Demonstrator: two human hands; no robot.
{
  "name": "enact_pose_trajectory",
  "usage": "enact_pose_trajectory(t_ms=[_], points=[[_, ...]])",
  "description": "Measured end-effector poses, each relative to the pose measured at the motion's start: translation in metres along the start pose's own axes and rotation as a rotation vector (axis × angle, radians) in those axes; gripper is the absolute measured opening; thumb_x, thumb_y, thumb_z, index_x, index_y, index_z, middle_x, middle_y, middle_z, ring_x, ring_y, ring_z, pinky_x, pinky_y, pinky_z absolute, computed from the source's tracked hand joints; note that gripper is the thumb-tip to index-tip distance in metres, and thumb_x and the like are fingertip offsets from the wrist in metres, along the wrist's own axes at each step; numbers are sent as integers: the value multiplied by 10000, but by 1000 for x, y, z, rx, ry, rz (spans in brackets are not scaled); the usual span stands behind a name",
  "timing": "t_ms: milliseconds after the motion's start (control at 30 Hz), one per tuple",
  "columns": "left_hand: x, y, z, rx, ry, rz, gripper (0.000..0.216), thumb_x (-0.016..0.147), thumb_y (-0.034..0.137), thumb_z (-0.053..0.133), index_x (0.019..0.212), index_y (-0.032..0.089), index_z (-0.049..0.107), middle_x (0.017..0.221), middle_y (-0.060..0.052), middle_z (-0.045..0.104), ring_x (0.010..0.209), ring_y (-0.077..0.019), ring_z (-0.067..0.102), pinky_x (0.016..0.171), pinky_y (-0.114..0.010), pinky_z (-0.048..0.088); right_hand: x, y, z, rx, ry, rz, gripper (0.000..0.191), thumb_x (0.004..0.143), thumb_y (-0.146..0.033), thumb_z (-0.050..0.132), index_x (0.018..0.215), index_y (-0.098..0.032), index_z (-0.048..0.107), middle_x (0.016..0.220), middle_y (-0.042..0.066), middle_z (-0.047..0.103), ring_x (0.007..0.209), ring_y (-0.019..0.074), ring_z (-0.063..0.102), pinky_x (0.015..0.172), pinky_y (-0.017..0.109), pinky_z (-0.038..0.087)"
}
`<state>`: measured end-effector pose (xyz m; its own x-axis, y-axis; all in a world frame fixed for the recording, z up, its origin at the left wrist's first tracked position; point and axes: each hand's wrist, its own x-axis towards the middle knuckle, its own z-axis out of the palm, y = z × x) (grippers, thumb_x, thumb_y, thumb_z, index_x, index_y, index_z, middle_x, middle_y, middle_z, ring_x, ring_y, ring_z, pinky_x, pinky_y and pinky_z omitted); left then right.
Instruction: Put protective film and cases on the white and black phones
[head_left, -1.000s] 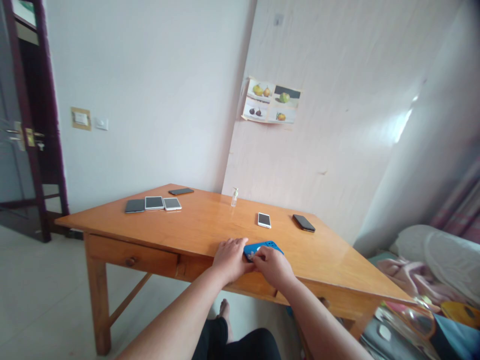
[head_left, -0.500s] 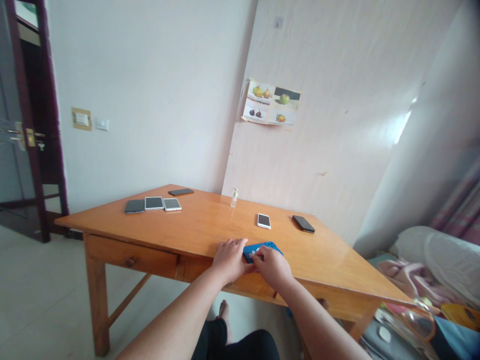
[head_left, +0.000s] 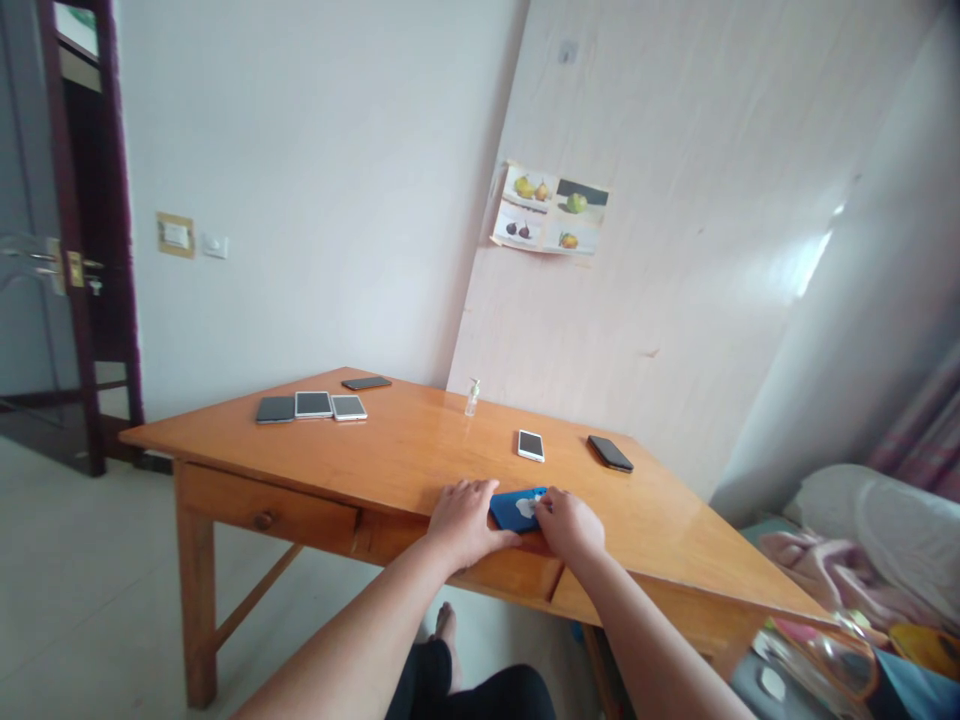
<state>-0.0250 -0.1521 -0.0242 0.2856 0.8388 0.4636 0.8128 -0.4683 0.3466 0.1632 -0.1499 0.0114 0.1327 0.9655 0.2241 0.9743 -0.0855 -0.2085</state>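
Note:
A phone in a blue case (head_left: 516,508) lies face down near the front edge of the wooden table (head_left: 390,450). My left hand (head_left: 466,520) rests on its left end, fingers curled over it. On its right end sits my right hand (head_left: 571,522), fingers closed against the case edge. A white logo shows on the blue back between the two hands.
A white phone (head_left: 530,445) and a black phone (head_left: 610,452) lie just beyond. Several more phones (head_left: 313,404) sit at the far left corner, a small pump bottle (head_left: 472,397) at the back. Bedding and bags lie to the right, a door on the left.
My right hand has slid from the middle of the blue case to its right end, uncovering more of the back with its logo. The left hand has stayed put.

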Motion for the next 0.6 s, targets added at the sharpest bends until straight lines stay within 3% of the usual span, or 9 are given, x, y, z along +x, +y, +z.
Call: enact_pose_trajectory(t_ms=[167, 233, 433, 600], points=[[1, 0, 4, 9, 2, -28, 774, 694, 704, 616, 1284, 217, 498, 1210, -108, 631, 1132, -319, 545, 937, -442, 396, -12, -24, 10, 63, -70, -257, 193, 848, -360, 513, 837, -263, 680, 859, 9, 714, 816, 169, 625, 611, 249, 323], [1, 0, 4, 8, 6, -23, 784, 682, 704, 629, 1282, 218, 496, 1210, -103, 633, 1127, -320, 549, 935, -442, 399, -8, -20, 9, 43, -63, -241, 185, 840, -363, 519, 838, -266, 676, 860, 7, 713, 806, 170, 626, 603, 251, 316], [0, 0, -1, 11, -5, 8, 812, 654, 707, 665, 1286, 228, 490, 1228, -97, 625, 1147, -323, 539, 949, -433, 394, 14, 12, -3, -38, -3, 1, 301, 888, -426, 444, 888, -210, 653, 894, 91, 706, 810, 221, 635, 598, 270, 324], [0, 0, 1, 6, 0, -15, 813, 620, 706, 689, 1260, 239, 507, 1202, -92, 638, 1121, -324, 552, 933, -439, 404, 1, -14, 3, 17, -58, -136, 222, 860, -372, 498, 864, -238, 675, 886, 44, 713, 813, 183, 631, 614, 253, 337]])
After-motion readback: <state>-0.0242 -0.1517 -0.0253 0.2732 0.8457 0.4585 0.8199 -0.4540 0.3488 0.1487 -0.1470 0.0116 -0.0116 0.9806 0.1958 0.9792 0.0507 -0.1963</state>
